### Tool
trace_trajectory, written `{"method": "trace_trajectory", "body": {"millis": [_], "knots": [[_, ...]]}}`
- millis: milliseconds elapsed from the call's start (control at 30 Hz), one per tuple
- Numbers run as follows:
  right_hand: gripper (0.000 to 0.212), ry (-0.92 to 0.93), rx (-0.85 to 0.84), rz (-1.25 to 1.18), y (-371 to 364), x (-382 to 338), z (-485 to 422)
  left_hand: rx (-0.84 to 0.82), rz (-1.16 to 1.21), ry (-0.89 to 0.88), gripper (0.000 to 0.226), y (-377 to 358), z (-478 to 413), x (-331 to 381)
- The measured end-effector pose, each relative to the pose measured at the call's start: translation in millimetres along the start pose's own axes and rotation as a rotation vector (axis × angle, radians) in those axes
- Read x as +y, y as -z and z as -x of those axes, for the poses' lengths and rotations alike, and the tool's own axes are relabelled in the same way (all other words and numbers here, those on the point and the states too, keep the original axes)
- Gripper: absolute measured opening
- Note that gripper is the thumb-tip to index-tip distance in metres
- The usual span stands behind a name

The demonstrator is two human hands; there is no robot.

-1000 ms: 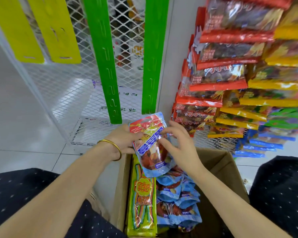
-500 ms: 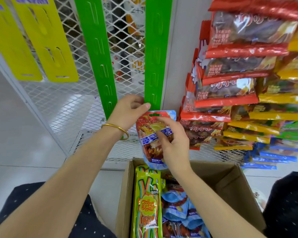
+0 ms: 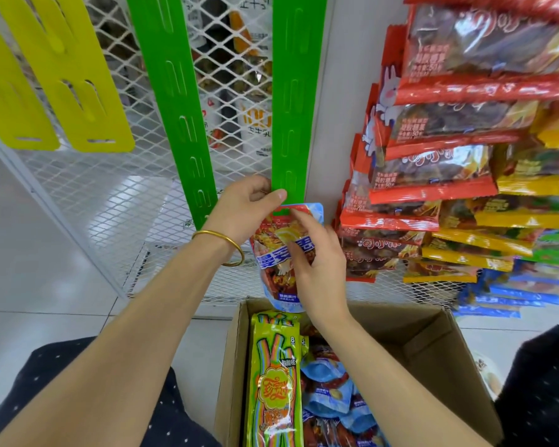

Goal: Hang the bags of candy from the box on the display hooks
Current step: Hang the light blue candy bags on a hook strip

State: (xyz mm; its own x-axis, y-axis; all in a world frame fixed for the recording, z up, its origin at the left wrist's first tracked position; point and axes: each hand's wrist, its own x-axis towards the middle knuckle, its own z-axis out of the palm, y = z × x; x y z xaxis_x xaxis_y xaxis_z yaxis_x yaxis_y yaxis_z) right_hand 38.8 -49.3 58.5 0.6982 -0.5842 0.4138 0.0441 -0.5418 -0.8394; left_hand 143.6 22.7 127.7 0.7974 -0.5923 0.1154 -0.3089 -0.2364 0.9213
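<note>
Left hand [image 3: 242, 208] pinches green strip [image 3: 292, 91] low, right hand [image 3: 320, 262] holds candy bag [image 3: 276, 253]; hung bags [image 3: 449, 175] crowd right.

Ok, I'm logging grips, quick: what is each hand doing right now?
Left hand: pinches the bottom end of the green strip, thumb in front.
Right hand: holds the candy bag just below that strip.

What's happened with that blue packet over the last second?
Both hands raised the candy bag from over the box to the green strip's lower end. The left hand shifted off it to pinch the strip; the right hand still holds it.
</note>
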Motion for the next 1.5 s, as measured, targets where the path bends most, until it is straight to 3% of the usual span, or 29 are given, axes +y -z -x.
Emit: {"method": "trace_trajectory", "body": {"millis": [167, 433, 667, 733, 800, 900, 1000, 1100, 1167, 1333, 1400, 1500], "knots": [[0.044, -0.002, 0.000, -0.006, -1.5, 10.2, 5.4, 0.006, -0.052, -0.019, 0.027, -3.0, 2.5, -3.9], [0.042, 0.020, 0.031, 0.020, -4.9, 28.6, 8.6, 0.041, -0.067, -0.041, 0.022, -11.1, 3.5, -11.3], [0.058, 0.051, -0.035, 0.020, 1.9, 38.9, 20.0, 0.095, -0.107, -0.096, 0.007, -14.1, 9.4, -18.6], [0.064, 0.085, -0.023, 0.030, 7.9, 42.5, 26.8, 0.118, -0.157, -0.101, 0.019, -14.5, 16.6, -23.6], [0.066, 0.096, -0.011, 0.037, 18.5, 48.1, 37.8, 0.206, -0.251, -0.133, 0.030, -15.2, 27.8, -29.0], [0.056, 0.086, -0.014, 0.094, 42.3, 66.1, 57.1, 0.382, -0.309, -0.230, 0.028, -22.9, 54.5, -31.4], [0.045, -0.126, -0.032, 0.178, 60.7, 106.1, 72.9, 0.217, -0.320, -0.275, 0.027, -45.0, 81.1, -38.3], [0.032, -0.495, -0.147, 0.339, 68.7, 160.0, 98.3, -0.056, -0.327, -0.157, 0.029, -72.8, 94.8, -62.5], [0.028, -0.597, -0.287, 0.384, 67.2, 187.4, 117.1, -0.164, -0.308, -0.060, 0.028, -86.6, 97.4, -76.9], [0.057, -0.510, -0.767, 0.592, 32.8, 216.4, 128.5, -0.245, -0.280, 0.093, 0.023, -96.5, 87.6, -89.6], [0.052, -0.469, -0.828, 0.713, 24.1, 221.3, 129.1, -0.263, -0.273, 0.130, 0.022, -96.9, 84.2, -93.4], [0.027, -0.356, -0.836, 0.894, 23.6, 222.6, 130.8, -0.298, -0.268, 0.186, 0.019, -97.4, 82.3, -97.1]]}}
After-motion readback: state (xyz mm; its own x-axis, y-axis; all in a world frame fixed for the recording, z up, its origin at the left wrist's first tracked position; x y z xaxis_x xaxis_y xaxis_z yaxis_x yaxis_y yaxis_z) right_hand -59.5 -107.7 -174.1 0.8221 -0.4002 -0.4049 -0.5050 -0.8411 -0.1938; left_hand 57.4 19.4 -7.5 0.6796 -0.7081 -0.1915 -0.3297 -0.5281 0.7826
